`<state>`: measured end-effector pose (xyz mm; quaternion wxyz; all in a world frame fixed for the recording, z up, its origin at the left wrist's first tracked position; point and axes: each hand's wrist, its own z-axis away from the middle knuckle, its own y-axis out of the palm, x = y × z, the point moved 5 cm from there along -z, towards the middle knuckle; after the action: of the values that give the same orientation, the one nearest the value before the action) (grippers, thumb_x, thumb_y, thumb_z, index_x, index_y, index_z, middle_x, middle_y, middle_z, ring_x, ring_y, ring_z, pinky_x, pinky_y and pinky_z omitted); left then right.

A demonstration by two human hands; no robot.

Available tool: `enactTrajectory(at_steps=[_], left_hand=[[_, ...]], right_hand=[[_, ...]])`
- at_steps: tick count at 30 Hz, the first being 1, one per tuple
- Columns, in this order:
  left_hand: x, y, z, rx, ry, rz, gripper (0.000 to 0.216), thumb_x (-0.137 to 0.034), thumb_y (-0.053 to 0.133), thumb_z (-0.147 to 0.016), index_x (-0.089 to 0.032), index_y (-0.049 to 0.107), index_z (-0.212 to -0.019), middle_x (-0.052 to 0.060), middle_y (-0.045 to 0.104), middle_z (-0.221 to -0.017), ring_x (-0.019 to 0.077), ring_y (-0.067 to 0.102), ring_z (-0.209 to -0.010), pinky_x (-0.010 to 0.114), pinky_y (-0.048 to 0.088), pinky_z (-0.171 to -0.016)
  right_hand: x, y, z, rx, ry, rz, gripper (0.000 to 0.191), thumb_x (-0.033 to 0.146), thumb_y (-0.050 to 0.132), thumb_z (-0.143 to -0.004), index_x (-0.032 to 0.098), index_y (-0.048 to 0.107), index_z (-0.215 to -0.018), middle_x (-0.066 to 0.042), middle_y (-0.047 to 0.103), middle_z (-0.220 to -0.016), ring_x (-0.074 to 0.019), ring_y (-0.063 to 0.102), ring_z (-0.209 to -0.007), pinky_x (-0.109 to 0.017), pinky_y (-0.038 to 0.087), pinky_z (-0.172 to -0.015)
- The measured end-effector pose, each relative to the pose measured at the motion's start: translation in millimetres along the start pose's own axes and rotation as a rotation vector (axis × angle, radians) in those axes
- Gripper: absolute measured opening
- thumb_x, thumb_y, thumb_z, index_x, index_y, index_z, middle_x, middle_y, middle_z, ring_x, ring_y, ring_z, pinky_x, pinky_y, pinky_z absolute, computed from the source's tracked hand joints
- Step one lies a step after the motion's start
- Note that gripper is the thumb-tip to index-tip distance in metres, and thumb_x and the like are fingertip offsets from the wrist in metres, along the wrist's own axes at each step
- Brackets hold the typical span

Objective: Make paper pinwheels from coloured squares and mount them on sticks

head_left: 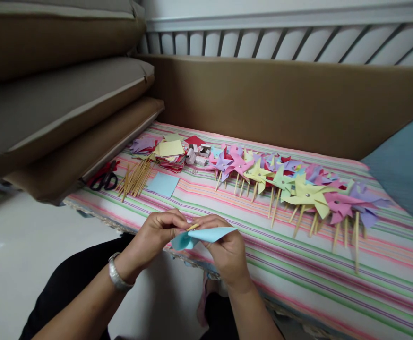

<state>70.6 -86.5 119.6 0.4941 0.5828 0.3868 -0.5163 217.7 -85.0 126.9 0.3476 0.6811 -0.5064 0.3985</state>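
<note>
My left hand (pixel 159 233) and my right hand (pixel 226 248) meet at the near edge of a striped mat (pixel 334 264). Together they pinch a light blue paper pinwheel (pixel 206 235), part folded, with a thin wooden stick (pixel 193 227) showing between the fingers. My left wrist wears a silver bracelet (pixel 117 278). A long row of finished pastel pinwheels on sticks (pixel 298 189) lies across the mat beyond my hands.
A blue paper square (pixel 163 183), a bundle of wooden sticks (pixel 135 177) and black-and-red scissors (pixel 103 178) lie at the left. Stacked coloured paper (pixel 171 148) and small white boxes (pixel 197 153) sit behind them. Brown cushions (pixel 50 118) pile up on the left; a blue cushion (pixel 405 165) is at the right.
</note>
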Motion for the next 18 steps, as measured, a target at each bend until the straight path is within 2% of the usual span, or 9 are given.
enactTrajectory(at_steps=[18], left_hand=[[1.8, 0.3, 0.2, -0.015, 0.021, -0.056, 0.004, -0.019, 0.069, -0.069, -0.019, 0.072, -0.072, 0.002, 0.057, -0.074, 0.0131, 0.052, -0.070, 0.025, 0.040, -0.063]], right_hand=[[-7.5, 0.5, 0.5, -0.033, 0.049, -0.088, 0.010, 0.015, 0.064, -0.075, 0.023, 0.070, -0.077, -0.002, 0.067, -0.079, -0.0189, 0.063, -0.081, -0.039, 0.048, -0.086]])
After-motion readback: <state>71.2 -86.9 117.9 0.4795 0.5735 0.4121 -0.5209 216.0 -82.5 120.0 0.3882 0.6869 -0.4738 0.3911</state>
